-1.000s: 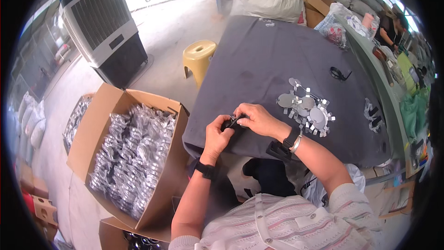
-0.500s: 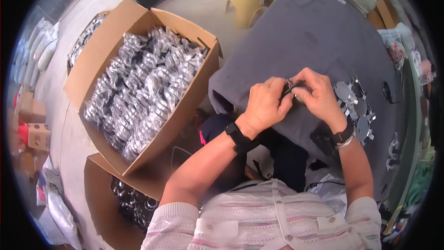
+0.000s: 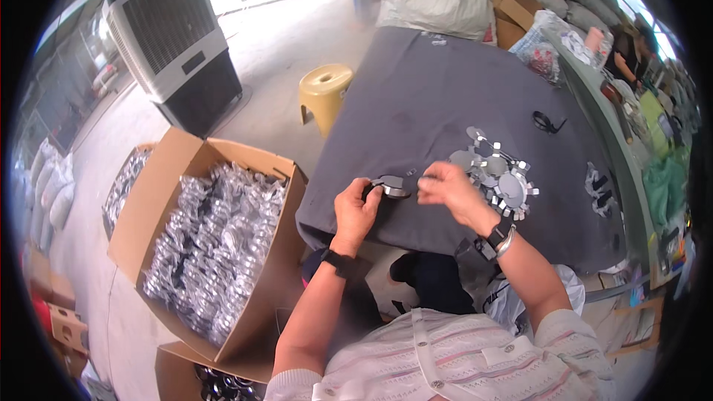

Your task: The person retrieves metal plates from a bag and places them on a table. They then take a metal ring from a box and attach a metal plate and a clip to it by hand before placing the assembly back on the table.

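Observation:
My left hand (image 3: 355, 212) is closed on a round watch-like piece (image 3: 390, 186) with a grey face and a dark band, held just over the cloth-covered table (image 3: 394, 104). To its right, my right hand (image 3: 453, 191) hovers with bent, slightly parted fingers, and I see nothing in them. Just beyond that hand lies a pile of flat grey discs with white tabs (image 3: 511, 187). A small clear scrap (image 3: 411, 172) rests on the cloth between the hands.
Left of the table stands an open carton (image 3: 249, 304) full of plastic-wrapped shiny pieces, above another carton (image 3: 172, 371) of dark ringed pieces. Farther off are a yellow stool (image 3: 325, 93) and an air cooler (image 3: 174, 37). A black strap coil (image 3: 548, 122) lies at the right.
My hands have parted: the right moved away from the piece toward the discs, while the left keeps hold of it. The view has tilted up, showing more of the room.

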Available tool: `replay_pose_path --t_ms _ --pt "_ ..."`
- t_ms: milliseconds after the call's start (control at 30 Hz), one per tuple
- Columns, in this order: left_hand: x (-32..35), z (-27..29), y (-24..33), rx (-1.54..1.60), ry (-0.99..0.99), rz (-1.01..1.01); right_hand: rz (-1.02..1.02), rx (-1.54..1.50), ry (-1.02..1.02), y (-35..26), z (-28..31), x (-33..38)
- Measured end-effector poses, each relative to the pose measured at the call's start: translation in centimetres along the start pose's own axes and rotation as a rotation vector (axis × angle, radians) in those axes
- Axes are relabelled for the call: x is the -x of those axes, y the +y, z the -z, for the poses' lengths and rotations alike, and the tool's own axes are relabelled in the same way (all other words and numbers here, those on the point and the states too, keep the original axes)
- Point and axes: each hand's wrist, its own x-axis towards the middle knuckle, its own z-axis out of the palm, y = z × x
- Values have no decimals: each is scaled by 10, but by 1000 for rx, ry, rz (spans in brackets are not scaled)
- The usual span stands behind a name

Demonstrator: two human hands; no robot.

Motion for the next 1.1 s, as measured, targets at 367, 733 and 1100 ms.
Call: replay_pose_path --t_ms 367,733,1100 --pt "1 20 62 -190 240 -345 -104 -257 -106 14 0 29" --pt "-12 36 30 -102 -16 -96 19 -136 -116 0 -3 27" --pt "-7 25 17 552 -221 558 393 363 -192 3 -30 -6"
